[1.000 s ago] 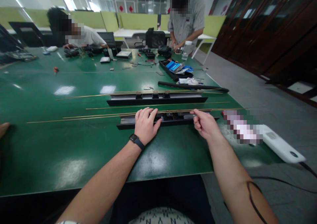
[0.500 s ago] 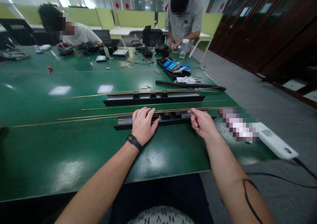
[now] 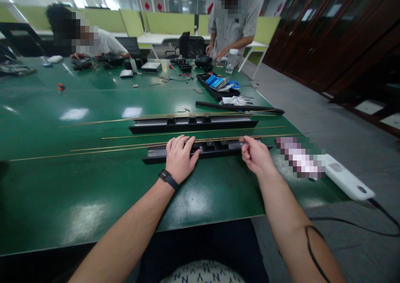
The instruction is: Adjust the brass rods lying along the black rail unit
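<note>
My left hand (image 3: 181,156) lies flat over the near black channel-shaped bar (image 3: 156,158), fingers stretched across it and touching the thin gold-coloured rods on top. At the bar's right part, my right hand (image 3: 258,154) is closed in a pinch, thumb and forefinger on a thin gold rod (image 3: 218,139). That rod runs left past the bar, its far left part (image 3: 40,157) reaching out over the green table. Behind lies one loose gold rod (image 3: 140,136). Farther back, a second black bar (image 3: 193,126) carries more gold rods. Some of the near bar is hidden under my hands.
A black tube (image 3: 240,107), white gloves (image 3: 236,101) and a black tray (image 3: 215,92) with blue packets sit beyond the bars. A white power strip (image 3: 346,178) is at the right edge. Two people (image 3: 233,28) work across the green table (image 3: 93,191).
The long gold rod's left end reaches slightly farther left. My hands keep nearly the same pose. Across the table, the standing person's hands have shifted.
</note>
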